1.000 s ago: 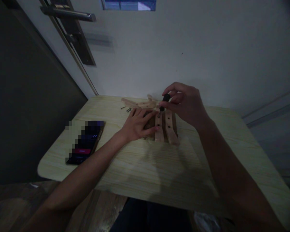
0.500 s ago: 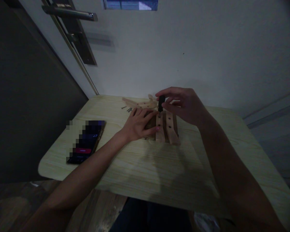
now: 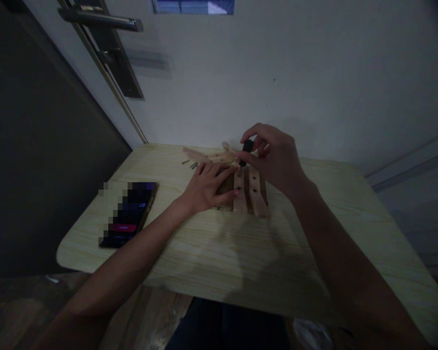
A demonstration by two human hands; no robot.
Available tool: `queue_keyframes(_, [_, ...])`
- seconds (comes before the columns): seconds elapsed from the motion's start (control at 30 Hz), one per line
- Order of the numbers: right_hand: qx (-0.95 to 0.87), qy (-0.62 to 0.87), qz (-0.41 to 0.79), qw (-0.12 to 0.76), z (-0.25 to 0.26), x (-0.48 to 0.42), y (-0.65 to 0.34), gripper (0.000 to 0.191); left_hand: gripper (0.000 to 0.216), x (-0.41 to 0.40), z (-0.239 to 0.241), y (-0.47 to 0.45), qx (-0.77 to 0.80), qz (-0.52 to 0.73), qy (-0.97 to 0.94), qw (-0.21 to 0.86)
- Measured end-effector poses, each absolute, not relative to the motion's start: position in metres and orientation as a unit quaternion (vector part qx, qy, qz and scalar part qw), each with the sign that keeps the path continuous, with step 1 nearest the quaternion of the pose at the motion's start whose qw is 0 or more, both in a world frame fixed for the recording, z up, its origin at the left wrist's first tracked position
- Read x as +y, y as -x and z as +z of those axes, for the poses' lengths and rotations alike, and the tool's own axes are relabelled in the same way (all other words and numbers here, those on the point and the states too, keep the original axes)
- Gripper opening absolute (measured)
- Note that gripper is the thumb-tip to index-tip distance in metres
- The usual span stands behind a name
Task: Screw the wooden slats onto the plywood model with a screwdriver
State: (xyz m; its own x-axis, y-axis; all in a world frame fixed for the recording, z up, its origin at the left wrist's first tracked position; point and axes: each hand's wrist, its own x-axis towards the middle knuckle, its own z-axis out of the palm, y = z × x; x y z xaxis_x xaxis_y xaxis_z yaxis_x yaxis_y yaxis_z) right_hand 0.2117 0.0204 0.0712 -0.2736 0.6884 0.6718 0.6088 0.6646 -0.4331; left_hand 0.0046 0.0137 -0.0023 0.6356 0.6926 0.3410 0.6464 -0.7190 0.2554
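My right hand (image 3: 273, 153) pinches the black handle of a short screwdriver (image 3: 246, 149), which leans slightly, its tip down at a hole in a pale wooden strip (image 3: 240, 200). Beside that strip lies a second drilled wooden strip (image 3: 257, 194), with a bent lower end. Both rest on a darker brown block (image 3: 225, 187), partly hidden by my left hand (image 3: 206, 188). Fingers spread, my left hand presses flat on the block, its thumb against the first strip. Behind it are loose wooden pieces (image 3: 200, 155) with holes and several screws (image 3: 193, 166).
A phone (image 3: 129, 218) with a lit screen lies at the left of the light wood table (image 3: 189, 257). A white door (image 3: 219, 78) with a metal handle (image 3: 102, 20) stands right behind the table's far edge.
My right hand has curled more around the screwdriver handle, which now tilts to the right with its shaft showing. My left hand stays in place on the block.
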Motion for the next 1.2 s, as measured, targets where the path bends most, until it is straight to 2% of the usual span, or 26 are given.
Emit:
queue_keyframes(0.17, [-0.808, 0.389, 0.067, 0.438, 0.068, 0.0229, -0.2133, 0.019, 0.079, 0.0135, -0.002, -0.0046, 0.368, 0.211, -0.904, 0.059])
queue_keyframes(0.37, [-0.837, 0.34, 0.128, 0.409, 0.0646, 0.0222, -0.2148, 0.034, 0.074, 0.0139, -0.003, -0.0042, 0.369, 0.214, -0.903, 0.058])
queue_keyframes(0.53, [-0.837, 0.339, 0.159, 0.399, 0.0658, 0.0209, -0.2176, 0.029, 0.075, 0.014, -0.0036, -0.0043, 0.37, 0.213, -0.903, 0.054])
queue_keyframes(0.67, [-0.816, 0.376, 0.129, 0.42, 0.0692, 0.0202, -0.2162, 0.027, 0.074, 0.0141, -0.0035, -0.0044, 0.368, 0.211, -0.904, 0.051])
queue_keyframes(0.83, [-0.813, 0.403, 0.067, 0.414, 0.0667, 0.0217, -0.2114, 0.036, 0.074, 0.014, -0.0029, -0.0044, 0.37, 0.205, -0.905, 0.049])
queue_keyframes(0.93, [-0.819, 0.407, 0.045, 0.403, 0.0643, 0.0221, -0.2106, 0.03, 0.075, 0.014, -0.0028, -0.0044, 0.37, 0.204, -0.905, 0.049])
queue_keyframes(1.03, [-0.84, 0.39, 0.057, 0.374, 0.0648, 0.0203, -0.212, 0.024, 0.076, 0.0141, -0.003, -0.0044, 0.371, 0.204, -0.905, 0.047])
queue_keyframes(1.2, [-0.852, 0.373, 0.11, 0.351, 0.0679, 0.0156, -0.215, 0.033, 0.077, 0.0146, -0.004, -0.0042, 0.369, 0.21, -0.904, 0.044])
